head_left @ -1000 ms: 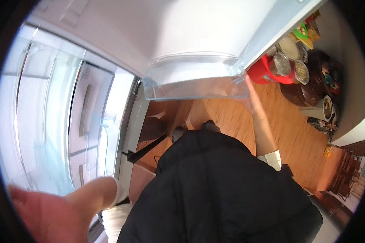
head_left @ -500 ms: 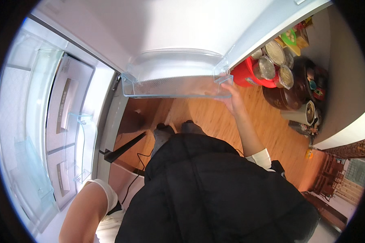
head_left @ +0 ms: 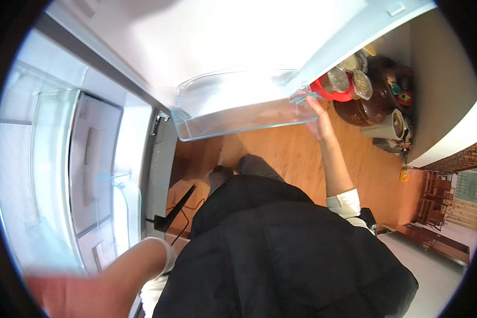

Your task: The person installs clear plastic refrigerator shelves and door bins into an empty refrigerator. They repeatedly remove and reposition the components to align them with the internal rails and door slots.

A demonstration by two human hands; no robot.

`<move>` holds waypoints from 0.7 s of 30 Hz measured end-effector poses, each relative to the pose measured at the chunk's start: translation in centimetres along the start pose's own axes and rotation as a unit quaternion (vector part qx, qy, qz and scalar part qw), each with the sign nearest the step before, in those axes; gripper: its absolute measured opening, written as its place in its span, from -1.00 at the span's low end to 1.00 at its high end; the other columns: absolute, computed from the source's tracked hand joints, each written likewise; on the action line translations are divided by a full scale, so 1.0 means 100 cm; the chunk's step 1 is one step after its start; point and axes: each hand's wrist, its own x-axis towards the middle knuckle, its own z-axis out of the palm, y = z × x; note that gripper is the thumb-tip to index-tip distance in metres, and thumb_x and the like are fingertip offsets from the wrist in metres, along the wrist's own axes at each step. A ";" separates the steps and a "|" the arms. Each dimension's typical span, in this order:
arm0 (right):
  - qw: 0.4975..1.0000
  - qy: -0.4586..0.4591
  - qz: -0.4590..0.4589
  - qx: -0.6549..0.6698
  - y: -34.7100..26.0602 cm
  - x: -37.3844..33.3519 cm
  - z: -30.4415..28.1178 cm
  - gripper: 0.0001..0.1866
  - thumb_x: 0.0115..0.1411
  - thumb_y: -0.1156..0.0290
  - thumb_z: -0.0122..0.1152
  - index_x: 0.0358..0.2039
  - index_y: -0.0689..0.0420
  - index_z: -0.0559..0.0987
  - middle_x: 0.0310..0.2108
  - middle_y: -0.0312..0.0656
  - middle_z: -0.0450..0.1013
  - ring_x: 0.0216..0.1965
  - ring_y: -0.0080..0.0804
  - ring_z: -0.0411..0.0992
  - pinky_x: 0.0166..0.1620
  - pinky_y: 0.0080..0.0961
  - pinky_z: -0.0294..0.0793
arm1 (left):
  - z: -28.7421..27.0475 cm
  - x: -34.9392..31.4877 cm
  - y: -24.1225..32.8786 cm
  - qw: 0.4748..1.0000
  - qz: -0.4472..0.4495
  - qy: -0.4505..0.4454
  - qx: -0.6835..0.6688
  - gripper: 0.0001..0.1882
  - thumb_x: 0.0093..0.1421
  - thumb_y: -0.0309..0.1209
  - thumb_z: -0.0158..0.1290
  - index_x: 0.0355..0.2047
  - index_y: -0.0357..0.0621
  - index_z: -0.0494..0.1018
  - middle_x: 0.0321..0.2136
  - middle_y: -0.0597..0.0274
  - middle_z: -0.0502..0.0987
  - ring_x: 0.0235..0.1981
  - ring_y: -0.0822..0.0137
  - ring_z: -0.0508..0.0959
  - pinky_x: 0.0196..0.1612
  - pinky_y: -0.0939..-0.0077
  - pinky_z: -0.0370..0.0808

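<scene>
Clear door bin: the bin [head_left: 238,119] lies ahead of you, in front of your body and at the inner face of the fridge door [head_left: 233,42]. You cannot tell from this view whether it is seated on the door or free of it.
Long axis of the bin: it runs across you from left to right, the right end a little higher in the view than the left.
Nearer hand: your right hand [head_left: 319,121] is at the bin's right end; your left is well apart from it, low on the left.
Right hand: partly closed, with fingers around the right end of the clear plastic, so you have hold of the bin there. Some fingers show only faintly through it.
Left hand: your left hand [head_left: 63,297] is a blur at the lower left rim, near the open fridge [head_left: 161,159]. You cannot tell whether its fingers are spread or pressed together, or whether it touches anything.
Left end of the bin: no hand on it; it sits near the hinge side, beside the fridge opening.
Inside the fridge: pale drawers [head_left: 96,143] stand to your left.
Beyond the right hand: a red tub [head_left: 323,91] stands near some filled jars [head_left: 362,85], above the wooden floor [head_left: 281,153].
</scene>
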 end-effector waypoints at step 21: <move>0.996 0.033 -0.035 -0.071 -0.045 -0.046 0.027 -0.31 0.06 0.12 0.02 0.18 0.13 0.19 0.10 -0.16 0.20 0.02 -0.27 0.26 -0.02 -0.33 0.28 | -0.100 -0.147 -0.137 0.653 -0.713 0.163 0.197 -0.31 0.06 -0.44 -0.13 0.22 -0.19 -0.05 -0.07 0.11 0.29 -0.01 0.22 0.32 0.06 0.25 0.25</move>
